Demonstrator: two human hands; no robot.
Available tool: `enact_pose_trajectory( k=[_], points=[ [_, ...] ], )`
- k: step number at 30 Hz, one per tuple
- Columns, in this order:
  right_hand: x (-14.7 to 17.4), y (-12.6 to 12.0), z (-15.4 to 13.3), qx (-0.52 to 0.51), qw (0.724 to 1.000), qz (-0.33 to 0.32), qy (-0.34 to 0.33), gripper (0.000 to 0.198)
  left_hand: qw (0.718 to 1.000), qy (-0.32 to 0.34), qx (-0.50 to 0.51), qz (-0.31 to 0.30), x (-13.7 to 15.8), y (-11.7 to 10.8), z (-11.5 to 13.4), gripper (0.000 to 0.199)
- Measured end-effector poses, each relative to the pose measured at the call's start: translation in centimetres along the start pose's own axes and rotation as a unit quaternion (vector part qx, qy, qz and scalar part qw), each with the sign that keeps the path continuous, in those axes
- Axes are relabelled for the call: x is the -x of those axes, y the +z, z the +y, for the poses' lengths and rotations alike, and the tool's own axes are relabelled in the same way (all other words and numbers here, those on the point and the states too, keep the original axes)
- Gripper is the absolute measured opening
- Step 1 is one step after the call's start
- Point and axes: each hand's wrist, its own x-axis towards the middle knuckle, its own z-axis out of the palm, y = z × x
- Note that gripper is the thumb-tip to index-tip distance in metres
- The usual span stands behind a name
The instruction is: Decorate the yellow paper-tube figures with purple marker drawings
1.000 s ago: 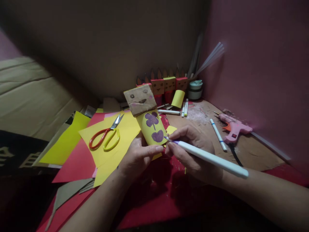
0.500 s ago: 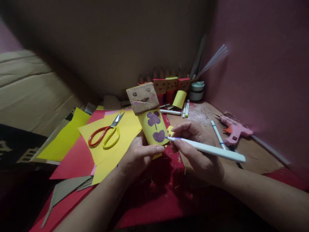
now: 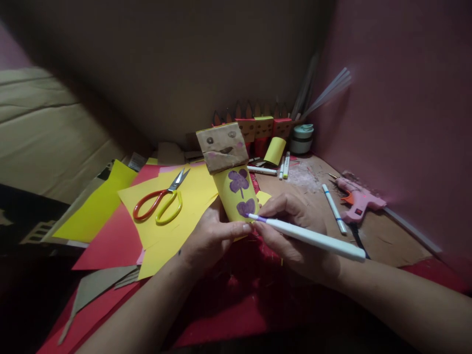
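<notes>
My left hand (image 3: 216, 233) is closed round the lower part of a paper puppet (image 3: 230, 184), its thumb along the bottom edge. The puppet has a brown cardboard head with a drawn face and a yellow paper tube body. A purple flower and a purple heart-like shape are coloured on the tube. Pinched in my right hand (image 3: 295, 236) is a white marker (image 3: 317, 238) with a purple tip, which meets the lower purple shape. Scissors (image 3: 162, 199) with red and yellow handles lie on yellow paper (image 3: 191, 206) left of the puppet.
Several finished-looking puppets (image 3: 263, 128) stand at the back, beside a yellow tube (image 3: 275, 151) and a lidded jar (image 3: 302, 138). A pink glue gun (image 3: 359, 196) and a capped marker (image 3: 334, 209) lie at right. Red paper (image 3: 106, 241) is at left.
The marker tip has moved left and slightly down, from the right side of the lower purple shape onto its lower part. The puppet has shifted slightly right and stands a little more upright.
</notes>
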Motion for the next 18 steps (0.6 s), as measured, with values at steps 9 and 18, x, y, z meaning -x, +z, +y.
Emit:
enact_pose_trajectory(
  k=[9, 18],
  points=[
    [0.15, 0.07, 0.56, 0.035, 0.999, 0.002, -0.036, 0.013, 1.0, -0.002, -0.007, -0.002, 0.09, 0.14, -0.19, 0.046],
    [0.35, 0.06, 0.99, 0.054, 0.997, -0.003, -0.047, 0.015, 0.999, 0.006, -0.037, 0.001, 0.35, -0.18, -0.42, 0.05]
  ],
)
